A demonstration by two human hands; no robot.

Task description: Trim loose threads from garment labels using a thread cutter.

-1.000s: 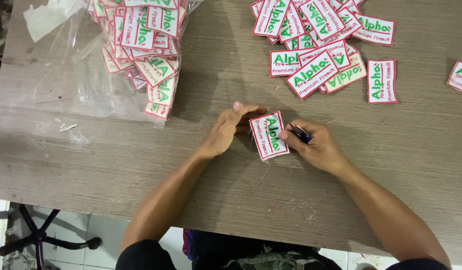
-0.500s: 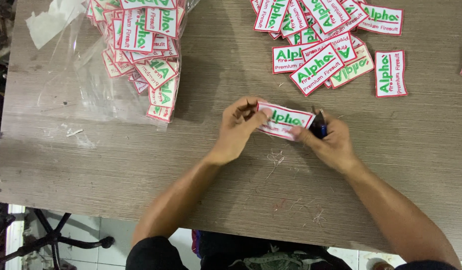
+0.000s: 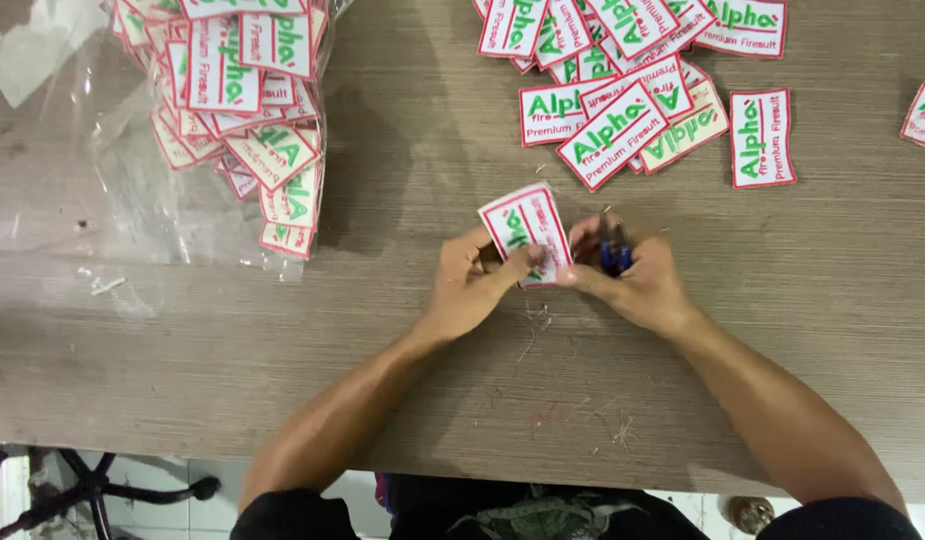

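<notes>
1 clear bag (image 3: pixel 173 190), full of patches (image 3: pixel 233 70)

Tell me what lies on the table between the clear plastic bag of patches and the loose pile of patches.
Head view: only bare brown wooden table between clear plastic bag and loose patch pile.

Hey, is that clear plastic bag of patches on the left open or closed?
Cannot tell. The clear plastic bag lies on the table with patches inside, but its mouth runs past the top edge.

Looks like a small garment workshop: piles of sewn patches (image 3: pixel 623 90), a bagful (image 3: pixel 233 120), thread scraps (image 3: pixel 533 325) across the worktop (image 3: pixel 283 350).
</notes>
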